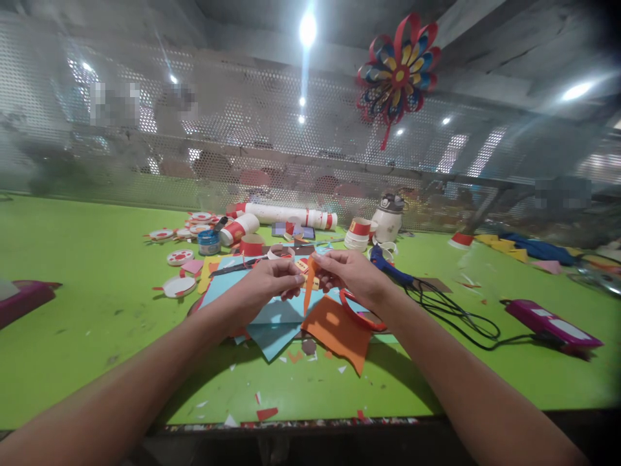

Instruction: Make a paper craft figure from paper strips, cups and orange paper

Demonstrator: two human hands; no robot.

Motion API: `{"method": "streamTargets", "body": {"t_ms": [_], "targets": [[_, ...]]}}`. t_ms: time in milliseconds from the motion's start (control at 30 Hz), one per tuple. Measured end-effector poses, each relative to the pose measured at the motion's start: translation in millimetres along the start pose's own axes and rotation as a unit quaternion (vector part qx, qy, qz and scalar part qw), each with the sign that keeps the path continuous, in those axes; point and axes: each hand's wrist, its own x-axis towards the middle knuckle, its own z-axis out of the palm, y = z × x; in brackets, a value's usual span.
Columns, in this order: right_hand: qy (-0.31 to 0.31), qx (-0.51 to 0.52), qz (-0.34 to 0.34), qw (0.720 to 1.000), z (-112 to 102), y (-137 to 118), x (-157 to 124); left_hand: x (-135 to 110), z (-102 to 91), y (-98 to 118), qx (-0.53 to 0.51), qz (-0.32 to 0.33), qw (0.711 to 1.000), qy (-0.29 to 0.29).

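Note:
A narrow orange paper strip (308,288) hangs between my two hands above the papers. My right hand (352,270) pinches its upper end between thumb and fingers. Beside the strip's left edge, my left hand (274,281) has thumb and forefinger pressed together, seemingly gripping that edge. Small yellow-and-red pieces (301,266) show behind the strip, partly covered by my fingers. Below lie light blue paper sheets (274,340) and a larger orange sheet (339,330) with an uneven lower edge. A red loop (359,315) sits under my right wrist, its remainder hidden.
Right of my hands, a blue glue gun (388,264) trails a black cable to a purple power strip (553,327). Paper cups (359,234), a blue jar (209,242), a white bottle (387,220) and a long white tube (286,214) stand or lie behind. Scraps (266,413) litter the front.

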Motion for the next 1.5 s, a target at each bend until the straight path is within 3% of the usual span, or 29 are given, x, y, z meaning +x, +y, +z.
{"method": "streamTargets", "body": {"t_ms": [433, 633, 733, 1167, 1500], "targets": [[0.001, 0.021, 0.009, 1.000, -3, 1, 0, 2, -0.8, -1, -0.026, 0.010, 1.000, 0.007], [-0.040, 0.006, 0.014, 0.999, -3, 1, -3, 3, -2.2, 1, -0.091, 0.058, 0.988, 0.109], [-0.052, 0.004, 0.022, 0.998, 2, 0, -6, 3, -2.6, 1, -0.110, 0.073, 0.982, 0.134], [-0.027, 0.001, 0.007, 1.000, 20, 0, -11, 2, -1.0, 0, -0.109, 0.080, 0.984, 0.112], [-0.032, 0.013, -0.004, 0.999, 22, -2, -13, 1, 0.3, 3, -0.092, 0.078, 0.987, 0.106]]}}
